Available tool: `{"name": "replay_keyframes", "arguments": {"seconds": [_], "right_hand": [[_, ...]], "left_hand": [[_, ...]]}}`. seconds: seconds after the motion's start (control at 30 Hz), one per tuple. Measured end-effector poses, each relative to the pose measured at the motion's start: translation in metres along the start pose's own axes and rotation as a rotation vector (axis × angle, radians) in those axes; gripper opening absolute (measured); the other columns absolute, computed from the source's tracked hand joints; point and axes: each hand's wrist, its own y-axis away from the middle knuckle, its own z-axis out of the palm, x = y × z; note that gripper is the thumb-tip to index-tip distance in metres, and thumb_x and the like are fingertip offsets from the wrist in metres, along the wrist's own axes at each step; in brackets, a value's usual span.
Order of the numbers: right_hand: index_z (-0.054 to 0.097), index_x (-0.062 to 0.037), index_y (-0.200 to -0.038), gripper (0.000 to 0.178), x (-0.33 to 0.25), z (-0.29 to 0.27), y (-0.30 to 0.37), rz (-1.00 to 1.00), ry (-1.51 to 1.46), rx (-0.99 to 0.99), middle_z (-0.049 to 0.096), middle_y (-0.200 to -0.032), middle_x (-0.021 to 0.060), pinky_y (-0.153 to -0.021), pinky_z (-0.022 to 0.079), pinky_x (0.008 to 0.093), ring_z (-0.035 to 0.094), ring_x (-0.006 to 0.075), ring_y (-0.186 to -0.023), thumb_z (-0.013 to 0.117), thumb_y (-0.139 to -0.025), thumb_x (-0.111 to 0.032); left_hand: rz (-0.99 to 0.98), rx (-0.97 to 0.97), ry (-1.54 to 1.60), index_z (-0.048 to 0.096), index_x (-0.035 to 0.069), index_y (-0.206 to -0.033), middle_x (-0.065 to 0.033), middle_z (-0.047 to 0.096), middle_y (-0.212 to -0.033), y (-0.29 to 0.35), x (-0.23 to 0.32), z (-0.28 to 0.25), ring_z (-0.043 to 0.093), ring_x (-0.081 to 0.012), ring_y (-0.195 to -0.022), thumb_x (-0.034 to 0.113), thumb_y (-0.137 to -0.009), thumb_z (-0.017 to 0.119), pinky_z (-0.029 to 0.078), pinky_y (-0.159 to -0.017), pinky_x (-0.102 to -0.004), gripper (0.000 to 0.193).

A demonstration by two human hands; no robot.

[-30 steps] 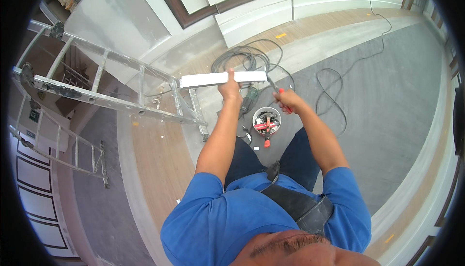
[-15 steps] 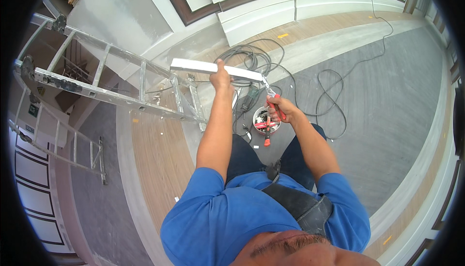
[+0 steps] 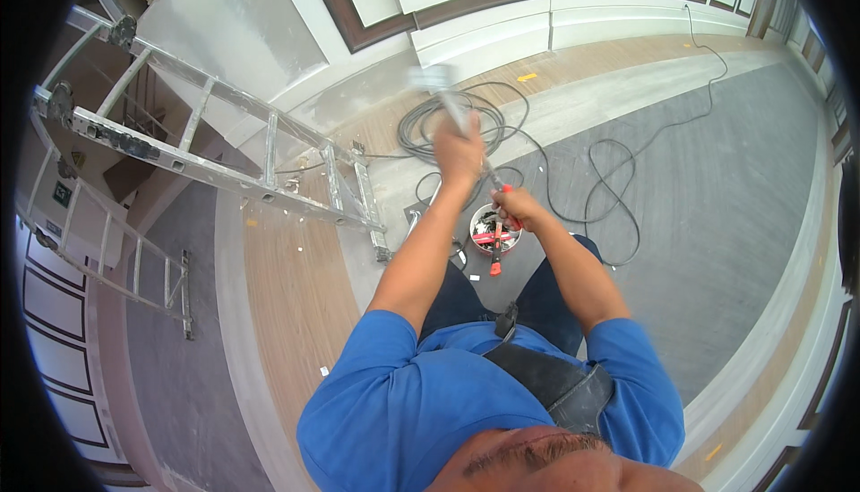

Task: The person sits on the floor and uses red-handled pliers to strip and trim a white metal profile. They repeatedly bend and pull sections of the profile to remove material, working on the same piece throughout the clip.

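Observation:
In my left hand (image 3: 459, 150) is a long white profile strip (image 3: 455, 110), closed in my fingers. It points up and away, and its far end is smeared by motion. My right hand (image 3: 520, 209) grips red-handled snips (image 3: 508, 189); their metal jaws sit close to the strip's near end, but whether they touch it cannot be made out. Just below my right hand, a small white bucket (image 3: 474, 243) stands on the floor between my knees. Dark and red items lie inside it, and a red-and-black hand tool (image 3: 496, 261) leans over its near rim.
A paint-spattered aluminium ladder (image 3: 215, 175) extends across the left. Behind my left hand lies a coiled dark cable (image 3: 414, 138), its loose length looping right over the grey floor (image 3: 708, 188). A panelled wall (image 3: 475, 49) closes off the far side. Another ladder (image 3: 139, 284) appears farther left.
My left hand has moved right and closer to my right hand, swinging the strip from lying crosswise to pointing away. The snips have shifted slightly; my right hand has stayed nearly in place.

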Motion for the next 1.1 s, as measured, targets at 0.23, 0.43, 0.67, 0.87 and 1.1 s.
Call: {"name": "replay_keyframes", "arguments": {"seconds": [0.23,0.43,0.67,0.87,1.1], "right_hand": [[0.071,-0.0042,-0.084,0.034,0.001,-0.022,0.008,-0.122,0.148,0.165,0.071,-0.079,0.017,-0.058,0.055,0.0403,0.072,0.0243,-0.072,0.065,-0.098,-0.035],[0.077,-0.0055,-0.094,0.029,-0.012,-0.002,0.018,-0.59,0.661,0.378,0.076,-0.097,0.0191,-0.076,0.058,0.0447,0.075,0.0309,-0.095,0.064,-0.094,-0.032],[0.06,-0.0062,-0.097,0.038,-0.008,-0.011,0.026,0.063,-1.11,-0.585,0.055,-0.063,0.0045,-0.044,0.043,0.0346,0.052,0.0191,-0.047,0.058,-0.104,-0.043],[0.064,-0.0063,-0.085,0.03,-0.007,-0.008,0.019,-0.162,-0.208,-0.1,0.06,-0.066,0.0066,-0.048,0.046,0.038,0.06,0.0223,-0.056,0.06,-0.1,-0.032],[0.071,-0.0037,-0.105,0.033,-0.013,0.007,0.004,-0.649,0.583,0.343,0.073,-0.096,0.0262,-0.075,0.058,0.0465,0.074,0.0374,-0.087,0.069,-0.091,-0.034]], "left_hand": [[-0.509,0.076,0.326,0.065,-0.003,-0.087,-0.0149,0.066,-0.075,-0.014,-0.037,-0.03,0.063,-0.0244,-0.06,0.034,-0.096,0.068,0.052,-0.057,-0.0401,0.038],[0.375,-0.523,-0.44,0.068,0.003,-0.096,-0.0198,0.067,-0.102,0.049,0.017,0.008,0.065,-0.0397,-0.101,0.017,-0.088,0.065,0.053,-0.088,-0.0486,0.017],[-0.627,0.112,0.423,0.065,0.0,-0.091,-0.0142,0.067,-0.077,-0.028,-0.02,-0.03,0.065,-0.0262,-0.064,0.04,-0.096,0.068,0.05,-0.054,-0.0405,0.041],[-0.359,0.032,0.164,0.066,-0.002,-0.086,-0.0146,0.068,-0.08,-0.008,-0.038,-0.036,0.066,-0.0268,-0.064,0.035,-0.095,0.069,0.052,-0.058,-0.0437,0.038],[0.278,-0.686,-0.481,0.07,0.0,-0.098,-0.0263,0.07,-0.109,0.024,0.036,-0.004,0.066,-0.0401,-0.105,0.027,-0.091,0.069,0.053,-0.087,-0.0496,0.027]]}}
